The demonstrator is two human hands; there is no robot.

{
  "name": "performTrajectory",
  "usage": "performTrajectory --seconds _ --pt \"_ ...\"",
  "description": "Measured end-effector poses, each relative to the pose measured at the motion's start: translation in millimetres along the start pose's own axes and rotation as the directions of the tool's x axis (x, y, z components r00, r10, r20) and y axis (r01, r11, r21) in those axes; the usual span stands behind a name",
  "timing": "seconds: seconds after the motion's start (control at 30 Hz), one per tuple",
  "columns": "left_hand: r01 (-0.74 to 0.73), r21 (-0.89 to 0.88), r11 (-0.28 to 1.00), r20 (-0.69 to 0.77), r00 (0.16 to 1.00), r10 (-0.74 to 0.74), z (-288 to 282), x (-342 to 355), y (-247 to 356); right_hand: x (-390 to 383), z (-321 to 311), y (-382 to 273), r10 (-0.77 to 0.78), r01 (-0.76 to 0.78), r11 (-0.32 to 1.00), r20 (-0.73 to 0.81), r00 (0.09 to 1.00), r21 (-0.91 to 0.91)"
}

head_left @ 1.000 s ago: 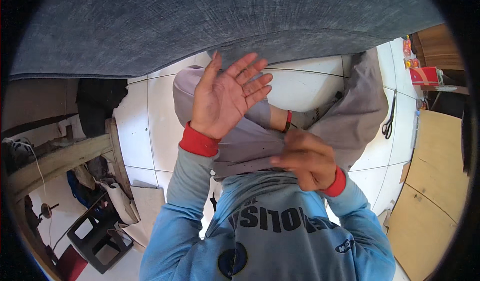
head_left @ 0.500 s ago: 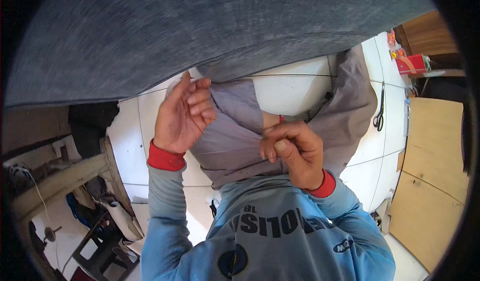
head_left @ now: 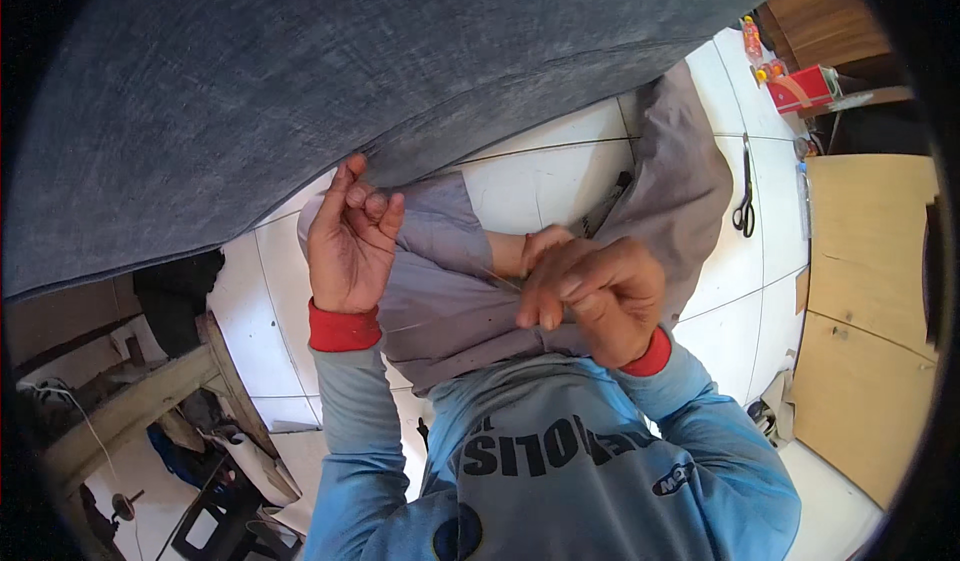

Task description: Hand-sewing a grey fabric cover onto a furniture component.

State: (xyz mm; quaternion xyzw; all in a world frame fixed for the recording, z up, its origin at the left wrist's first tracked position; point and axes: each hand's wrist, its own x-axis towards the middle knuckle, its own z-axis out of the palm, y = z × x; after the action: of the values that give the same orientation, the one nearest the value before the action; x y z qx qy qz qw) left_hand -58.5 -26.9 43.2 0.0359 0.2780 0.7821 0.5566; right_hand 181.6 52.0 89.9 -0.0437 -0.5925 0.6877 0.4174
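Observation:
A large dark grey fabric piece (head_left: pixel 250 91) with a seamed edge spans the top of the view, apparently covering something bulky. My left hand (head_left: pixel 350 246) is palm up at its lower edge, thumb and forefinger closed together on the seam and the other fingers curled. Over my lap, my right hand (head_left: pixel 605 296) is pinched shut with its knuckles up. A thin, pale strand (head_left: pixel 503 281), like thread or a needle, sticks out to the left of its fingers; which of the two I cannot tell. The grey-brown trousers (head_left: pixel 450 301) on my folded legs lie below both hands.
Black scissors (head_left: pixel 743 196) lie on the white tiled floor (head_left: pixel 560 176) at the right. Beyond them are a red box (head_left: pixel 803 89), small bottles (head_left: pixel 752 39) and a light wooden cabinet (head_left: pixel 865 261). A wooden frame (head_left: pixel 135 406) and a dark plastic stool (head_left: pixel 210 521) stand at left.
The view has shifted, and the fabric's left part hangs lower. My left fingertips have closed in at the seam. My right hand has turned knuckles up, and a thin strand now shows beside it.

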Motion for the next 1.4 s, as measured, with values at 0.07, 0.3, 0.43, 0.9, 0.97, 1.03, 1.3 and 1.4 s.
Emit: performTrajectory --seconds 0.07,0.3,0.43,0.9,0.97,1.03,1.3,1.4 --pt "0.003 0.038 0.999 0.026 1.0 -0.004 3.8 2.7 -9.3 -13.7 -3.6 -5.5 0.016 -0.016 1.0 -0.01 1.0 0.004" --pt "-0.186 0.647 0.74 -0.154 0.918 0.365 21.3 -0.6 -47.4 -30.9 -13.5 -13.4 0.071 -0.068 0.997 -0.227 0.971 0.021" --pt "-0.202 0.739 0.643 -0.084 0.919 0.385 19.4 1.0 -67.3 -19.6 -19.0 -13.7 0.17 -0.204 0.976 -0.31 0.935 -0.081" --pt "-0.346 0.684 0.643 -0.169 0.782 0.6 -39.8 19.4 -56.3 29.0 7.3 -24.1 -0.204 0.301 0.847 0.255 0.945 -0.438" --pt "-0.358 0.663 0.658 -0.2 0.762 0.616 -32.6 16.4 -57.5 42.6 17.0 -23.8 -0.297 0.416 0.823 0.331 0.895 -0.387" --pt "-0.368 0.631 0.683 -0.22 0.759 0.612 -22.8 15.1 -59.7 53.4 22.9 -25.8 -0.386 0.521 0.779 0.388 0.837 -0.349" --pt "-0.425 0.489 0.762 -0.246 0.771 0.588 3.8 15.9 -67.8 53.1 57.0 -26.7 -0.353 0.357 0.844 0.088 0.932 -0.401" --pt "-0.43 0.437 0.79 -0.268 0.776 0.571 4.6 18.2 -66.0 55.0 48.8 -35.4 -0.294 0.313 0.86 0.11 0.949 -0.402"
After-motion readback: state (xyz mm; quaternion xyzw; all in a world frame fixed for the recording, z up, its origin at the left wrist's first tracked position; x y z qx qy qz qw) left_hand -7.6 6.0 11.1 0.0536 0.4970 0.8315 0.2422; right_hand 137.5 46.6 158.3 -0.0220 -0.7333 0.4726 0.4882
